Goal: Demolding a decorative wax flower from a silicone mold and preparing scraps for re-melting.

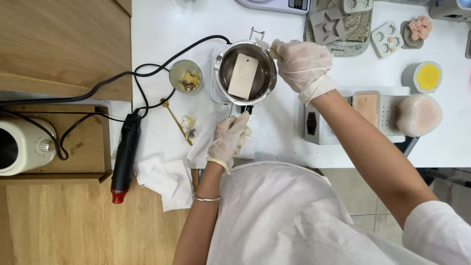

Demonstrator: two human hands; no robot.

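Note:
A steel melting pot [222,63] stands on a small white hot plate on the white table [162,29]. Inside it lies a flat cream rectangular slab [243,76]. My left hand [228,139], in a thin white glove, grips the pot's handle at the near side. My right hand [300,64], also gloved, rests on the pot's right rim and pinches a small pale object [263,45] there. What that object is cannot be told.
A small glass cup of dried bits [186,76], a gold spoon [176,120], a black heat gun [124,157] with cable and white tissues [164,181] lie left. Grey moulds [327,24], a yellow candle cup [427,77], a peach wax block [418,115] and a white device [314,130] are right.

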